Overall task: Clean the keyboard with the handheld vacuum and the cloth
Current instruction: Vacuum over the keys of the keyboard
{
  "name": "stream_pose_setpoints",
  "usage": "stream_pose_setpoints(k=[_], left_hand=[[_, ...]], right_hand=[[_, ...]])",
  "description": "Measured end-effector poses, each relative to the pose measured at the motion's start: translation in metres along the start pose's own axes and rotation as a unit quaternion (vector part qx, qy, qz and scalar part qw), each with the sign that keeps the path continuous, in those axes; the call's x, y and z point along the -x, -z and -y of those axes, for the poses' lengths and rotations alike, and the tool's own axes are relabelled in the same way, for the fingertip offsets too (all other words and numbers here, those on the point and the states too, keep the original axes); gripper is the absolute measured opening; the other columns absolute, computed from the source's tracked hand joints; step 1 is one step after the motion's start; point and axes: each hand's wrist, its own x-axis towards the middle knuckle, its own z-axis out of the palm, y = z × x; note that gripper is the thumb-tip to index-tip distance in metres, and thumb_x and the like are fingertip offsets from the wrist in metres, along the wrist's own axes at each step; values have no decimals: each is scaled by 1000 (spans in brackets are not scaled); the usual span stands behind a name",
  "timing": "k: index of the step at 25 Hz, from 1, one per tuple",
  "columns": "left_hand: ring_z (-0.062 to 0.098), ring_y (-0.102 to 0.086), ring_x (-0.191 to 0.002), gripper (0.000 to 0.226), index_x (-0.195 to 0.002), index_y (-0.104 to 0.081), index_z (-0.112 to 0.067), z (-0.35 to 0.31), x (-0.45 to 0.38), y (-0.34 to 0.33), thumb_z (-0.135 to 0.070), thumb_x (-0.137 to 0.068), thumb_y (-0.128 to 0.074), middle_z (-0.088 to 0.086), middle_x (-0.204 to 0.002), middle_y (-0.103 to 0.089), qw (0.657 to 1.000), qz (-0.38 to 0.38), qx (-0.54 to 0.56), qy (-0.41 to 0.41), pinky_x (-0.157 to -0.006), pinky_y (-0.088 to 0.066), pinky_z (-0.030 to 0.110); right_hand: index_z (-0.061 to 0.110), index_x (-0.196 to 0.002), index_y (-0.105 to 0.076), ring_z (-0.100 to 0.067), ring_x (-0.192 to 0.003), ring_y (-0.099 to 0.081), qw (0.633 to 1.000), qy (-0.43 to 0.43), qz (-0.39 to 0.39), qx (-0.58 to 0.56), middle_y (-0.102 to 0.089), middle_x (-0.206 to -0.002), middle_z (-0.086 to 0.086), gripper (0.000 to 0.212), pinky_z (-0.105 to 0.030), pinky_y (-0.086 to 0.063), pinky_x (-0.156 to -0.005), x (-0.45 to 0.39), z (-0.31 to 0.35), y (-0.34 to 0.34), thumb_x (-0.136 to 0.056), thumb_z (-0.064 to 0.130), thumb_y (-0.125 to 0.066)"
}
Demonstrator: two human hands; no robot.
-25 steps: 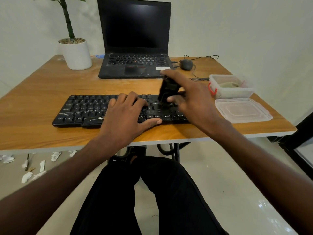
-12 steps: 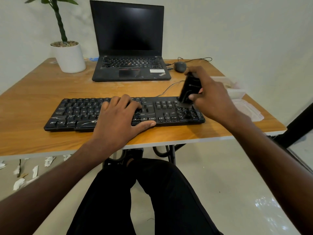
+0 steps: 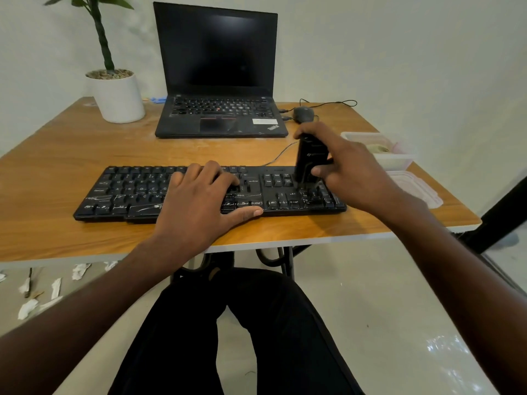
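Note:
A black keyboard [image 3: 131,192] lies across the front of the wooden table [image 3: 71,149]. My left hand [image 3: 199,203] rests flat on its middle keys, fingers spread, thumb along the front edge. My right hand [image 3: 350,172] grips a small black handheld vacuum [image 3: 309,161] upright, its nozzle down on the number pad at the keyboard's right end. A cloth [image 3: 377,148] lies in a clear plastic box [image 3: 399,161] to the right, partly hidden by my right hand.
An open black laptop [image 3: 219,81] stands at the back, with a mouse [image 3: 303,114] and its cable to its right. A white plant pot [image 3: 117,98] sits back left. The box's lid [image 3: 419,189] lies near the right edge. Paper scraps [image 3: 37,295] litter the floor at left.
My right hand has carried the vacuum rightward along the keyboard, from near the middle keys to the number pad. My left hand has stayed on the middle keys. The camera view shifted.

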Motion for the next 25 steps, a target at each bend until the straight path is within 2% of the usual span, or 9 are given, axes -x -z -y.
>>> stream_pose_setpoints(k=[4, 6, 8, 10, 12, 15, 18, 23, 25], left_hand=[[24, -52, -115, 83, -131, -64, -28, -1, -1, 1, -91, -86, -33, -3, -122, -56, 1000, 4, 6, 1, -97, -38, 45], [23, -52, -115, 83, -131, -63, -28, -1, -1, 1, -91, -85, -33, -3, -122, -56, 1000, 3, 1, 2, -97, -39, 45], [23, -51, -115, 83, -131, -63, -28, -1, -1, 1, -91, -86, -33, -3, -123, -55, 1000, 3, 1, 2, -98, -38, 44], [23, -51, -115, 82, -131, -63, -28, -1, 0, 0, -91, -86, -33, -3, -123, -55, 1000, 2, 4, 1, -98, -38, 44], [24, -52, -115, 82, -131, -63, -28, -1, 0, 0, -91, -86, -33, -3, -123, -55, 1000, 1, 6, 0, -98, -38, 45], [24, -51, -115, 83, -131, -63, -28, -1, 0, 1, -91, -86, -32, -2, -123, -55, 1000, 3, 1, 0, -97, -38, 45], [23, -52, -115, 83, -131, -63, -29, 0, 1, 1, -91, -87, -32, -3, -122, -55, 1000, 2, 5, 0, -97, -38, 45], [22, -51, -114, 84, -131, -63, -30, -1, 1, 0, -94, -87, -29, -4, -122, -55, 1000, 1, -5, 3, -96, -36, 43], [22, -51, -115, 83, -131, -63, -29, -1, 1, 2, -91, -86, -31, -3, -124, -55, 1000, 4, 3, 5, -97, -35, 43]], right_hand=[[50, -135, -38, -31, -105, -64, 988, -57, 9, 143, -65, -121, -4, 71, -47, -58, -73, -1, -8, 8, -90, 1, -62], [48, -136, -37, -33, -106, -63, 981, -83, -24, 176, -65, -122, -8, 70, -46, -57, -72, 1, -10, 10, -89, 2, -63], [46, -137, -39, -29, -102, -64, 990, -42, -59, 119, -65, -119, -4, 72, -41, -56, -70, 1, -6, 3, -88, 1, -64], [48, -137, -41, -23, -95, -63, 999, -7, -30, 30, -62, -113, 2, 74, -35, -53, -65, 0, 1, -2, -88, -2, -64], [51, -136, -39, -25, -96, -64, 998, -22, 4, 58, -64, -112, 1, 74, -40, -57, -69, 0, -1, -1, -89, -1, -63], [46, -138, -36, -34, -101, -65, 979, -77, -38, 184, -67, -117, -9, 71, -48, -58, -72, 1, -10, 8, -88, 4, -65], [45, -137, -40, -27, -100, -64, 994, -32, -83, 62, -65, -117, -2, 73, -43, -59, -69, 3, -5, -4, -87, -1, -67], [53, -133, -40, -23, -101, -63, 996, -31, 83, 20, -60, -117, 4, 70, -40, -58, -70, -6, -6, 6, -93, 0, -63], [53, -133, -39, -27, -100, -64, 996, -48, 34, 66, -64, -119, 0, 71, -47, -59, -72, -4, -8, 7, -91, 1, -65]])
